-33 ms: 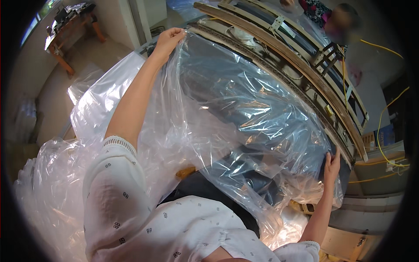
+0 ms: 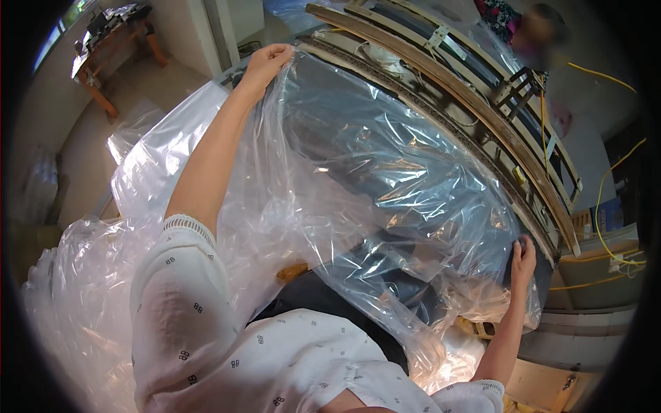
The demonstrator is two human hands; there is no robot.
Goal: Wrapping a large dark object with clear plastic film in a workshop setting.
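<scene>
A large clear plastic sheet (image 2: 413, 172) is spread, wrinkled and shiny, across a dark surface in front of me. My left hand (image 2: 267, 67) is stretched far forward, its fingers pinching the sheet's far left corner. Near the right end of the same far edge, my right hand (image 2: 523, 260) has its fingers bent around the film. Between my hands the sheet's far edge runs along the dark, curved-looking border of a machine (image 2: 441, 113). On my left, more of the film hangs in loose, bunched folds.
Long wooden bars (image 2: 475, 82) and metal brackets lie beyond the sheet. Another person (image 2: 540, 31) is at the far right. Yellow cables (image 2: 602, 206) hang on the right. A table with orange legs (image 2: 103, 65) stands at the far left.
The fingers of my right hand have curled in a little at the sheet's edge. My left hand and the sheet look the same.
</scene>
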